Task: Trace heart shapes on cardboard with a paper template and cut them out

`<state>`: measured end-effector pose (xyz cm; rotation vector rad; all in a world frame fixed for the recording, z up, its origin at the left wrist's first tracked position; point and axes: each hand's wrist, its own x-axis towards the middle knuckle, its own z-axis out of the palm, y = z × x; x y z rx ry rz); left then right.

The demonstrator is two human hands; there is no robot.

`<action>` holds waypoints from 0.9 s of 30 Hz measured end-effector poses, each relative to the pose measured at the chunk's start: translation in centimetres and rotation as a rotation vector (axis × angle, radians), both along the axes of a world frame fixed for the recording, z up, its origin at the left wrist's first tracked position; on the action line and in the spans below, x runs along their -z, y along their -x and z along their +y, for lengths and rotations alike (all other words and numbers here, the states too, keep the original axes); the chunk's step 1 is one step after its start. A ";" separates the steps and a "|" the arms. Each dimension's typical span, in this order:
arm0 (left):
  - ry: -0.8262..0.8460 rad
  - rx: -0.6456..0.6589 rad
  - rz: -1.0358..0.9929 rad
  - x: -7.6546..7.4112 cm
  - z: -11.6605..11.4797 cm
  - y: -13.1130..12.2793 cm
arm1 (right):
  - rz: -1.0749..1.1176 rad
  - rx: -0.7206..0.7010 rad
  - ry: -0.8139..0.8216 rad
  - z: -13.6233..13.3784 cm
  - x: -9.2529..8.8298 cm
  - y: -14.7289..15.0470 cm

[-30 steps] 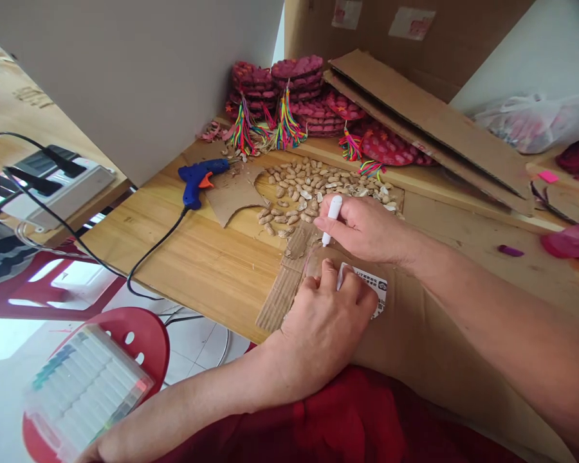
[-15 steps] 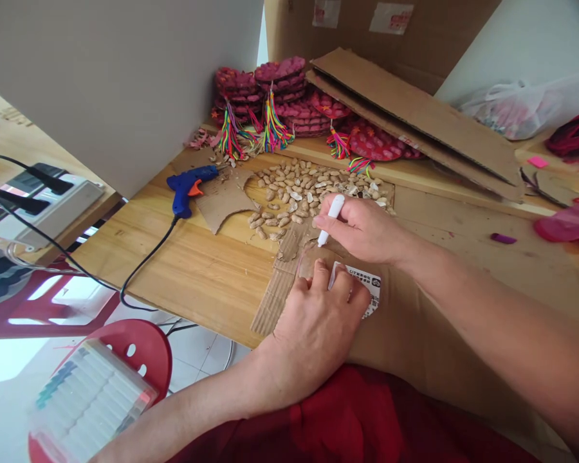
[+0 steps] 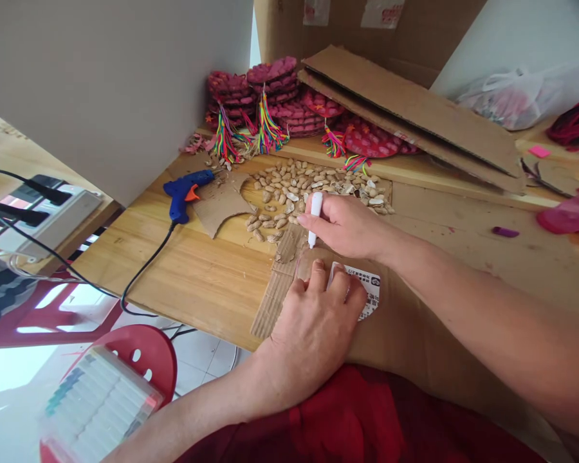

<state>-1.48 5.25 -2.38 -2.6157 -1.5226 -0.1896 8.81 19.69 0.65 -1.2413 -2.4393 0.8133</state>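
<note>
A white marker (image 3: 314, 215) is gripped in my right hand (image 3: 350, 225), its tip pointing down at the brown cardboard (image 3: 395, 302). Just in front of the tip, my left hand (image 3: 318, 315) lies on the cardboard with its fingers apart and bent, partly over a white printed label (image 3: 372, 292). A faint purplish line shows on the cardboard beside the left fingers. Corrugated cardboard strips (image 3: 273, 299) lie to the left of that hand. Many peanuts and shells (image 3: 289, 186) are spread beyond both hands.
A blue glue gun (image 3: 181, 193) with a cable lies on the wooden table (image 3: 174, 276). Behind are stacked pink tasselled pieces (image 3: 275, 96) and folded cardboard (image 3: 410, 116). A purple cap (image 3: 504, 232) lies right. A marker case (image 3: 99, 402) rests on a red stool (image 3: 161, 360).
The marker in my right hand has moved slightly left along the cardboard and stands more upright. My left hand stays in place on the cardboard. The whole view has shifted a little.
</note>
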 end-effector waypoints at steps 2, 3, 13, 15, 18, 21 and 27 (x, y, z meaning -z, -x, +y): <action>0.003 -0.003 -0.004 0.0 0.1 0.0 | -0.005 -0.002 0.007 -0.2 0.1 0.6; 0.006 -0.005 -0.006 0.0 0.1 0.0 | -0.010 0.000 0.011 -0.3 0.2 0.8; 0.011 0.000 0.023 -0.2 0.0 0.1 | -0.142 0.203 0.026 0.1 -0.5 -0.4; 0.015 0.005 0.022 -0.3 0.1 0.1 | -0.129 0.214 0.027 0.0 -0.4 -0.6; 0.025 0.007 0.025 -0.3 0.1 0.1 | -0.079 0.198 0.021 -0.2 -0.2 -0.6; 0.039 -0.001 0.027 -0.3 0.1 0.0 | -0.073 0.199 0.017 -0.5 -0.1 -1.3; 0.049 -0.002 0.044 -0.3 0.0 0.1 | -0.072 0.227 0.027 -1.4 -0.1 -3.8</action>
